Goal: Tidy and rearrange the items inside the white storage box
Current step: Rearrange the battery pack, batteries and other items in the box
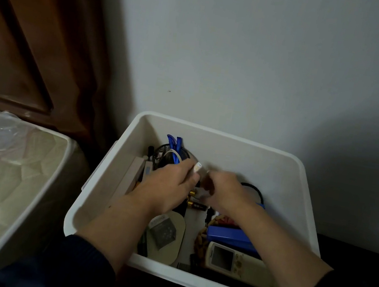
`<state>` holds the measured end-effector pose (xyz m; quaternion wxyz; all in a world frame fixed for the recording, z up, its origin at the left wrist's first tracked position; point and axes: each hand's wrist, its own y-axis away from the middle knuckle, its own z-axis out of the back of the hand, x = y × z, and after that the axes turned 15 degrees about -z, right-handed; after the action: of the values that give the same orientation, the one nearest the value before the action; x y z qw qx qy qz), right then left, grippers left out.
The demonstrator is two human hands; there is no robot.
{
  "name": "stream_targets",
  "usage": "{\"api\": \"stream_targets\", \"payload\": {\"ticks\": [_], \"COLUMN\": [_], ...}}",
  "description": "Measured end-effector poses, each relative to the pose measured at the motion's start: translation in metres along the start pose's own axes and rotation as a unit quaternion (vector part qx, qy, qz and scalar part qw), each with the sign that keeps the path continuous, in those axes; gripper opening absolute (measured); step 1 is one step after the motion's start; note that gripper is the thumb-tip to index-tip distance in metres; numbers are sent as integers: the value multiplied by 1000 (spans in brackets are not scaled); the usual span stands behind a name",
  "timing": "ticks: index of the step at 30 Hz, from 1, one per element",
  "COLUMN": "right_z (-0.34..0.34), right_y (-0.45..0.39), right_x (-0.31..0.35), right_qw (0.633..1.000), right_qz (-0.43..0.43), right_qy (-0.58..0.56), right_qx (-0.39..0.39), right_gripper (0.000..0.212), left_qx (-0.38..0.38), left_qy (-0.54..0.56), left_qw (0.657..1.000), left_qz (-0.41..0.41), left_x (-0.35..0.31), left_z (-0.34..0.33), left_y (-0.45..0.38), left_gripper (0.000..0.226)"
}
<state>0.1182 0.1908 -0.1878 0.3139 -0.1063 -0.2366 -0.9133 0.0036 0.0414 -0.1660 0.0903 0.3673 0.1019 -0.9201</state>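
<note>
The left hand (168, 186) grips a white cable (197, 167), with the plug end sticking up past its curled fingers. The right hand (225, 190) is just beside it, fingers bent toward the plug, but it is blurred and I cannot tell whether it holds anything. The cable appears to run back into the tangle of blue cables (174, 147) and a black coil (167, 156) at the far left, so a sharp pull could drag that whole knot up or tighten it. A hand sweeping low might also scatter the loose batteries (194, 204) lying right beneath the two hands. Both hands are inside the white storage box (243, 160), over its far middle, forearms crossing the near rim. Nearer lie a beige oval pad (173, 246) on the left and a blue case (230, 236) and remote control (234, 261) on the right. Outside the box, a mattress (2, 174) lies to the left.
</note>
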Motion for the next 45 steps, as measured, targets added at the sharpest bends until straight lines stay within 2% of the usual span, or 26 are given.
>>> {"api": "stream_targets", "payload": {"ticks": [1,3,4,6,10,12,16,21,24,30,40,45], "right_z": [5,18,26,37,34,24,14,10,11,-2,-17,-15], "right_y": [0,3,6,11,14,12,9,10,14,17,14,8], "right_x": [1,3,3,1,-5,-6,-4,-4,-7,-1,7,4], "right_qw": [998,980,968,955,982,984,990,996,994,981,957,965], "right_qz": [-12,-17,-6,35,93,100,108,66,42,66,76,61], "right_qy": [-48,-174,-227,-283,-157,-124,-64,27,87,180,274,246], "right_qx": [-32,-99,-111,-81,57,80,64,60,57,-10,-57,-72], "right_gripper": [19,28,33,35,32,30,24,25,24,17,17,19], "left_qx": [17,52,70,102,123,136,164,141,162,167,172,170], "left_qy": [-4,-38,-56,-81,-96,-102,-100,-140,-165,-165,-164,-167], "left_qw": [1000,998,995,990,986,984,980,977,968,967,966,966], "left_qz": [3,19,32,59,65,58,52,73,95,94,99,103], "left_x": [1,5,6,9,9,6,4,5,11,13,15,14], "left_z": [-2,-5,-6,-7,-6,-4,-1,-3,0,-1,-2,-3], "left_y": [0,-1,-2,-2,-2,-3,-1,-2,2,3,4,5], "left_gripper": [13,10,12,20,20,19,21,22,22,19,18,19]}}
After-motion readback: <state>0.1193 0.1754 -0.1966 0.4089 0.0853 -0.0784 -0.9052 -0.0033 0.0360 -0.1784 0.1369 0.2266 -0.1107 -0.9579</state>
